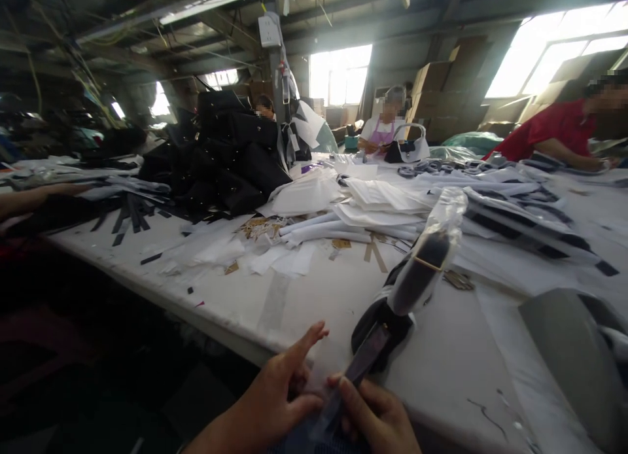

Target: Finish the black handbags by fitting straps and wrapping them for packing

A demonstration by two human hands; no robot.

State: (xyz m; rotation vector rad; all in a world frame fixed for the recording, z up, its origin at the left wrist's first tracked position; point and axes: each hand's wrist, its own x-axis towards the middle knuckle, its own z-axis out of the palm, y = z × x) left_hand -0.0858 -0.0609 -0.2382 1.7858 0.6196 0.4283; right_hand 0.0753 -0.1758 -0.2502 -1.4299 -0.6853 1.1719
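Note:
A dark strap (pixel 366 350) rises from near my lap toward a black-and-white handbag (pixel 360 326) at the table's front edge. My right hand (pixel 375 415) pinches the strap's near end between thumb and fingers. Clear plastic film (pixel 321 369) lies along that end, between both hands. My left hand (pixel 277 388) has its index finger stretched out, while the thumb and curled fingers appear to hold the film; their exact contact is partly hidden. Above the bag, a dark padded handle (pixel 422 271) stands up, its top wrapped in crinkled clear plastic (pixel 451 209).
Black bags (pixel 230 153) are heaped at the back left. White sheets (pixel 383 199) and loose film pieces (pixel 289 258) cover mid-table. A grey curved piece (pixel 564 349) lies at right. Co-workers sit beyond, one in a red shirt (pixel 559 130); another person's arm (pixel 39 199) reaches in left.

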